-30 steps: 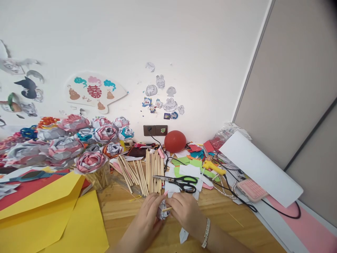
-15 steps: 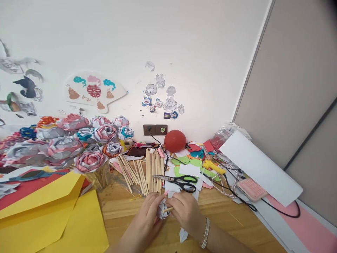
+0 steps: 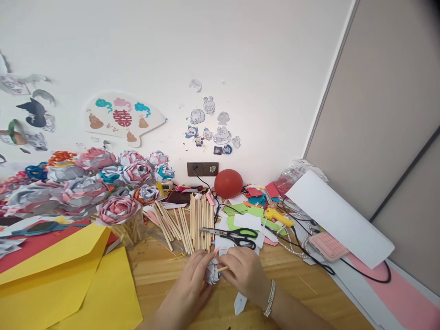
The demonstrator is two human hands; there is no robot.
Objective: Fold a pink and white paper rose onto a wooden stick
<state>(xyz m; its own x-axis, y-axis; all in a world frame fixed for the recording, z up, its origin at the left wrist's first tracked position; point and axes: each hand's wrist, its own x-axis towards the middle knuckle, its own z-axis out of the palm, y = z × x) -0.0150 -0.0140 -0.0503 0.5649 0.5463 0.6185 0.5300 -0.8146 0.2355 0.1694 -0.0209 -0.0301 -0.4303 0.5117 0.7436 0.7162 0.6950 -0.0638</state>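
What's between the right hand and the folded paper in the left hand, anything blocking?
Only the stick, held by the right hand and pointing at the folded paper in the left hand. Nothing else visible intervenes; the scissors lie beyond the hands. Can't tell whether stick and paper touch.

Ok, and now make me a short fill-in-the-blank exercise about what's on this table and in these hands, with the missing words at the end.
1. The pale bundle in the left hand is folded from ____.
2. The slim stick in the right hand is made of ____.
3. The scissors have handles coloured ____.
4. The bracelet is worn on the ____ wrist.

Missing words: paper; wood; black; right.
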